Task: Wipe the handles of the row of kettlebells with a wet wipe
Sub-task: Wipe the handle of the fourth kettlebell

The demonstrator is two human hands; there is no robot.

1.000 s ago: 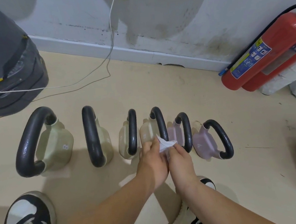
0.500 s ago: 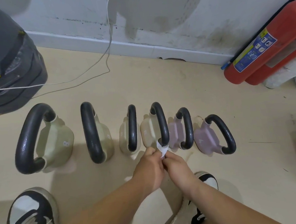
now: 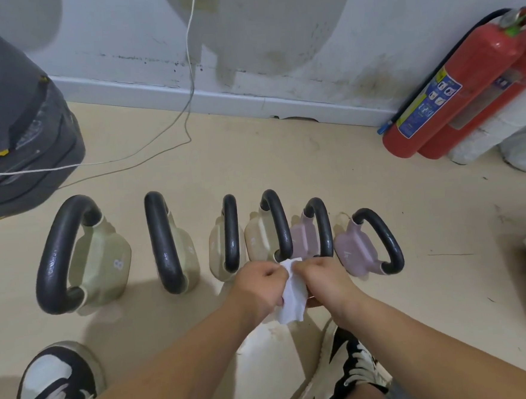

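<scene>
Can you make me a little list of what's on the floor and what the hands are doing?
kettlebells: six in a row on the floor; four cream, two pink
handles: black
wet wipe: white, held just in front of the row
left hand: pinches the wipe
right hand: pinches the wipe
fire extinguisher: red, by the wall on the right

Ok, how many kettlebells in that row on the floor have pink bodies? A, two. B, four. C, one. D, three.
A: only the far-right kettlebell and the kettlebell beside it have pink bodies; the rest are beige.
</scene>
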